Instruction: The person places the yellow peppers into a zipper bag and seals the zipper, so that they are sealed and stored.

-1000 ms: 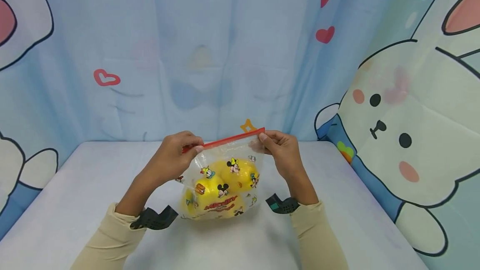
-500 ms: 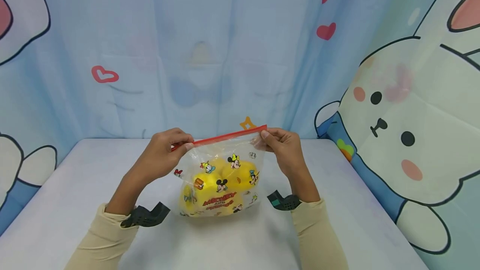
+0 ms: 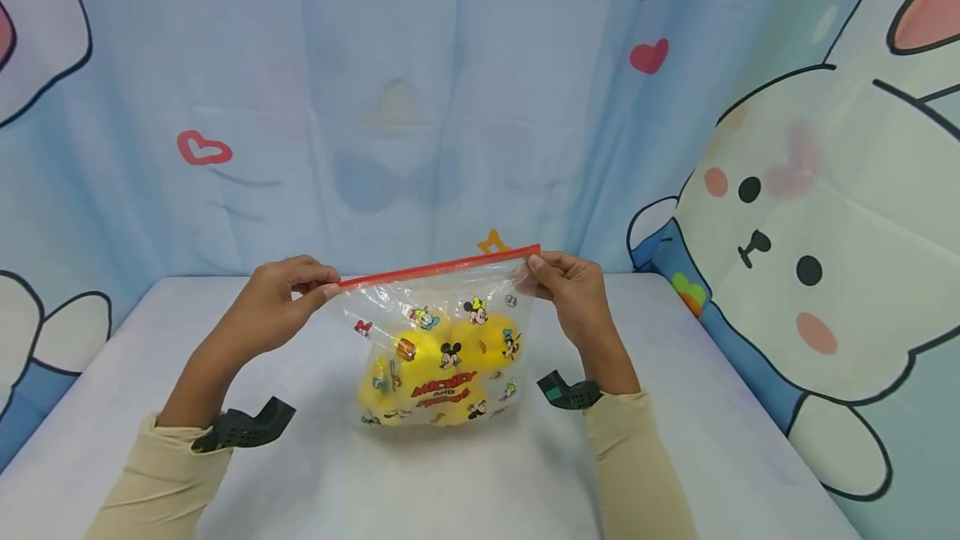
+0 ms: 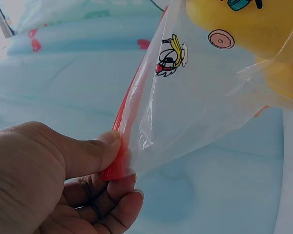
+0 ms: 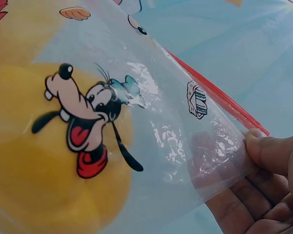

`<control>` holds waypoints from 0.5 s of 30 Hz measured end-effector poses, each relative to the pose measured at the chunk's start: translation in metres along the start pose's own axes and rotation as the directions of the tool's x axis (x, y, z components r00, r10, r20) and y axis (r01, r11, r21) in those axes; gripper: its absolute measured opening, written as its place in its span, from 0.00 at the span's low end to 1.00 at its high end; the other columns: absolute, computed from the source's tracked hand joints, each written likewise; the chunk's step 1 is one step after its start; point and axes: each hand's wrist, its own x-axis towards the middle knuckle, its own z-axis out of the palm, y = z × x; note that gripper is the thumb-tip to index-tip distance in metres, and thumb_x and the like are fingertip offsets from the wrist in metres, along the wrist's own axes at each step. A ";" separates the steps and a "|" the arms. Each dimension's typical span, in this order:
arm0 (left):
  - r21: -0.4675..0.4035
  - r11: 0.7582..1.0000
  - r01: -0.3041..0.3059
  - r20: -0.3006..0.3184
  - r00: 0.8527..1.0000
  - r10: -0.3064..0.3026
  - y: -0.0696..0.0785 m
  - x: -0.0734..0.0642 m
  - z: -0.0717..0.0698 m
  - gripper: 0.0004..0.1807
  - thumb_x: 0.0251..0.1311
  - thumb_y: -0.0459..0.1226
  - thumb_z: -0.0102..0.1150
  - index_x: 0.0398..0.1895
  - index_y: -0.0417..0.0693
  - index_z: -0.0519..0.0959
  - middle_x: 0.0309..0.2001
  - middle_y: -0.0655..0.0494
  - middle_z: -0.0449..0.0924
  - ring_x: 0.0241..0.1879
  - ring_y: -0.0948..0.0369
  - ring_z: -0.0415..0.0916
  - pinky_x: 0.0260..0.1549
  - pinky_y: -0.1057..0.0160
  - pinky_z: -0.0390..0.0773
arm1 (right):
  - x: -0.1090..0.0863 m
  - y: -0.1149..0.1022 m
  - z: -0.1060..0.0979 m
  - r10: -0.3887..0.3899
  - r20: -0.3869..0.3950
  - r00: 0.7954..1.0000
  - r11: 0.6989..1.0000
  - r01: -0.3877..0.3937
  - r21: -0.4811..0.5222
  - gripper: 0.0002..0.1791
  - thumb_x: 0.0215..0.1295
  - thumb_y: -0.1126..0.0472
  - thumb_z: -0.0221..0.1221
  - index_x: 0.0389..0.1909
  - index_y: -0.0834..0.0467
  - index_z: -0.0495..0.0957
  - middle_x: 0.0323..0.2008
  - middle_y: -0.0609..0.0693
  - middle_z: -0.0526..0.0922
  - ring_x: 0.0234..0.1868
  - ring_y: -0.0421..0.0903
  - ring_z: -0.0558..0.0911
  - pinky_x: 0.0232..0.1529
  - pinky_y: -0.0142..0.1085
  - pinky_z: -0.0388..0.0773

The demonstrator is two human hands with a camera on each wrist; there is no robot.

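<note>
A clear zip bag (image 3: 506, 394) with printed cartoon characters and a red zip strip (image 3: 442, 267) hangs between both hands, its bottom close over the white table. Inside are several rounded yellow things (image 3: 427, 357), seen through the plastic. My left hand (image 3: 277, 302) pinches the left end of the red strip; in the left wrist view the thumb lies on the strip (image 4: 119, 161) with fingers behind it. At the other top corner, my right hand (image 3: 573, 294) pinches the bag just under the strip's right end, with some fingers showing through the plastic in the right wrist view.
The white table (image 3: 300, 457) runs under the bag and arms. Behind it hangs a light blue curtain (image 3: 375, 65) with hearts and a large printed rabbit (image 3: 862, 257) on the right. Dark cameras are strapped at both wrists.
My left hand has moved left along the red strip to its end, so more of the strip shows stretched between the hands. The right hand keeps its hold, shifting slightly.
</note>
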 end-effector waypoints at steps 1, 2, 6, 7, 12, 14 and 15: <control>0.001 1.000 0.006 0.001 1.000 -0.006 -0.001 -0.001 -0.001 0.08 0.61 0.30 0.61 0.43 0.38 0.84 0.37 0.54 0.80 0.35 0.57 0.74 0.31 0.60 0.78 | 0.001 0.001 0.000 0.006 -0.006 1.000 1.000 -0.006 0.006 0.18 0.67 0.62 0.60 0.46 0.75 0.78 0.29 0.48 0.86 0.33 0.44 0.86 0.42 0.38 0.82; 0.002 1.000 0.014 0.003 1.000 -0.014 -0.002 -0.001 -0.003 0.08 0.61 0.30 0.61 0.43 0.38 0.84 0.38 0.54 0.80 0.35 0.57 0.74 0.31 0.60 0.78 | 0.001 0.002 0.000 0.012 -0.009 1.000 1.000 -0.012 0.008 0.16 0.67 0.62 0.60 0.45 0.74 0.79 0.29 0.48 0.86 0.33 0.44 0.86 0.42 0.38 0.82; -0.019 0.999 0.028 -0.025 0.999 -0.029 -0.006 -0.002 -0.004 0.08 0.62 0.30 0.61 0.43 0.38 0.84 0.38 0.52 0.81 0.36 0.56 0.74 0.32 0.61 0.78 | 0.002 0.008 0.002 0.028 -0.018 0.999 0.999 -0.028 0.026 0.13 0.66 0.61 0.61 0.43 0.68 0.82 0.30 0.49 0.86 0.34 0.44 0.86 0.42 0.38 0.82; -0.033 0.999 0.036 -0.035 0.999 -0.037 -0.008 -0.001 -0.003 0.09 0.62 0.30 0.61 0.43 0.37 0.84 0.38 0.51 0.81 0.36 0.55 0.74 0.33 0.61 0.78 | 0.002 0.009 0.002 0.035 -0.023 0.999 0.999 -0.035 0.037 0.13 0.65 0.61 0.61 0.43 0.67 0.82 0.31 0.50 0.86 0.34 0.44 0.86 0.42 0.38 0.82; -0.199 0.969 0.144 -0.094 0.982 -0.165 -0.020 0.004 0.014 0.16 0.66 0.38 0.59 0.51 0.37 0.80 0.43 0.47 0.82 0.39 0.57 0.77 0.38 0.66 0.78 | 0.004 0.018 -0.002 0.075 0.007 0.997 0.991 -0.076 0.113 0.17 0.65 0.59 0.61 0.45 0.70 0.80 0.32 0.50 0.87 0.36 0.44 0.86 0.44 0.38 0.81; -0.342 0.919 0.196 -0.090 0.967 -0.240 -0.028 0.004 0.025 0.21 0.67 0.40 0.58 0.57 0.36 0.77 0.46 0.46 0.80 0.41 0.59 0.77 0.41 0.69 0.78 | 0.005 0.021 -0.003 0.081 0.030 0.996 0.989 -0.084 0.125 0.20 0.66 0.58 0.60 0.47 0.74 0.78 0.32 0.50 0.87 0.37 0.45 0.86 0.46 0.39 0.80; -0.432 0.875 0.217 -0.075 0.959 -0.275 -0.033 0.004 0.031 0.23 0.67 0.41 0.57 0.60 0.36 0.74 0.48 0.45 0.78 0.43 0.59 0.76 0.43 0.69 0.78 | 0.005 0.023 -0.004 0.083 0.039 0.996 0.988 -0.087 0.125 0.21 0.66 0.58 0.60 0.47 0.75 0.77 0.32 0.50 0.87 0.37 0.45 0.86 0.46 0.39 0.80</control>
